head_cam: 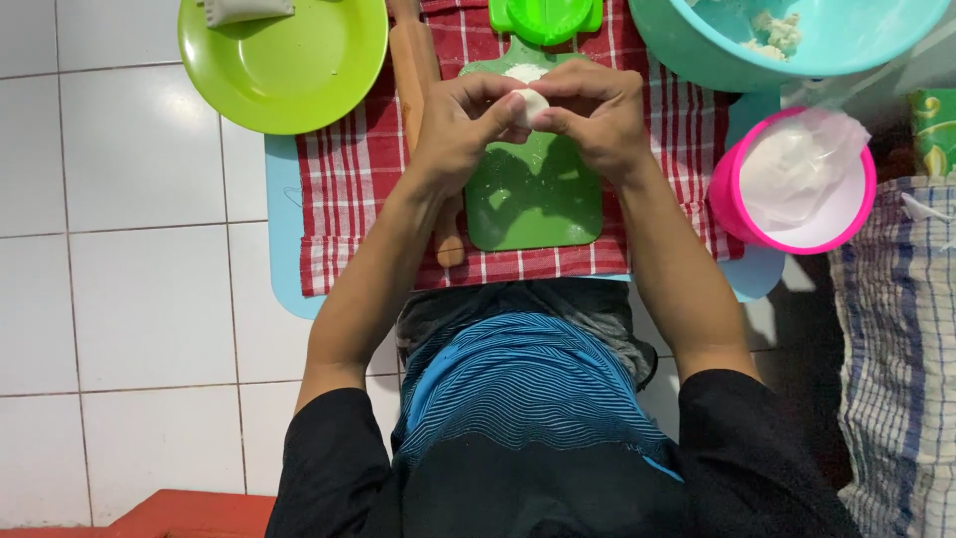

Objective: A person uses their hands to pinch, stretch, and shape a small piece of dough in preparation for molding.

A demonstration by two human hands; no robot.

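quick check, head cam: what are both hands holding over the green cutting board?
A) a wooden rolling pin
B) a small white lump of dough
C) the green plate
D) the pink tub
B: the left hand and right hand pinch a small white lump of dough between their fingertips above the green cutting board; the wooden rolling pin lies untouched on the checked cloth.

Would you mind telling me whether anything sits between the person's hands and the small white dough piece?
Nothing visible does: the left hand and right hand both pinch the dough piece directly, above the green cutting board.
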